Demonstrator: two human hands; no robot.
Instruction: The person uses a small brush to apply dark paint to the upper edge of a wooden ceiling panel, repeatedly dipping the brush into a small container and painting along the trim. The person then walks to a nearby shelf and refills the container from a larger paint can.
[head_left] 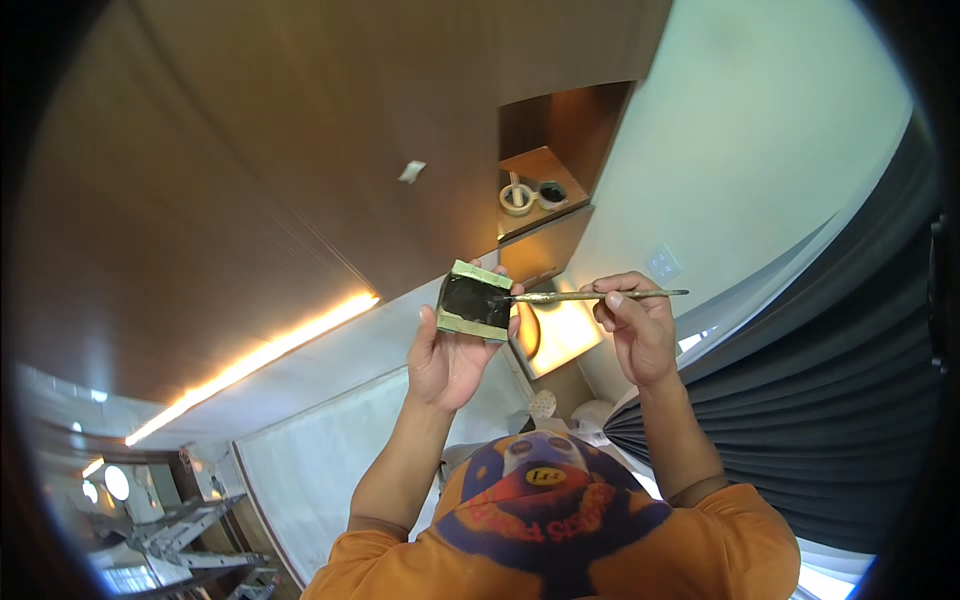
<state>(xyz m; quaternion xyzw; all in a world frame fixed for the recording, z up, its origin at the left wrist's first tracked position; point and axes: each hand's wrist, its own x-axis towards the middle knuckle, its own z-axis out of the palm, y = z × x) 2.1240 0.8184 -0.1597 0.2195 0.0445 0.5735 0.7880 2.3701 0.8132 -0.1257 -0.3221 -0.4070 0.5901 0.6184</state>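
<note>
In my left hand [455, 365] I hold up a small flat rectangular piece [474, 302] with a dark, blackish face and pale green strips along two opposite edges. My fingers wrap behind it and the thumb lies along its left side. A thin paintbrush [580, 296] is pinched between the thumb and fingers of my right hand [637, 330]. The brush lies almost level, its bristle end touching or just over the right side of the dark face. From this view I cannot tell whether the tip presses on it.
Brown wood panels [250, 150] rise ahead, with a small white piece [411, 171] stuck on them. An open niche holds a tape roll [516, 199] and a dark-filled cup [551, 194]. A light strip [260, 365] glows below. Dark curtain [820, 400] hangs right; a ladder [190, 530] stands lower left.
</note>
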